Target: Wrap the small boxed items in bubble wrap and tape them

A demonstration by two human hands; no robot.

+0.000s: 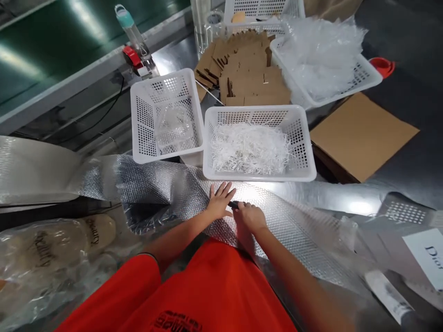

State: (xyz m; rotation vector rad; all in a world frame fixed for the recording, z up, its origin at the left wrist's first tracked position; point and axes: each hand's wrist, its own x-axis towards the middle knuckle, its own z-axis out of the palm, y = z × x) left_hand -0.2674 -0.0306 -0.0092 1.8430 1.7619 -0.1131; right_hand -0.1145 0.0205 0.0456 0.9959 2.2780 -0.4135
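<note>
A long sheet of bubble wrap [284, 221] lies across the table in front of me, its left part bunched and folded. Fingers spread, my left hand [218, 203] presses flat on it. Close to its right, my right hand [252, 216] is closed around a slim black tool [234, 204] that looks like a cutter. The tool's tip points toward my left hand; its blade end is hidden. Just beyond both hands stands a white basket [259, 177] of white shredded paper filler [251, 147].
Another white basket [138, 124] holds folded bubble wrap. Behind are cardboard inserts [256, 83] and a basket of clear plastic bags [321, 55]. Flat brown cardboard [363, 133] is stacked right. A bottle [133, 34] and red tape dispenser [132, 56] stand near the green conveyor [62, 46].
</note>
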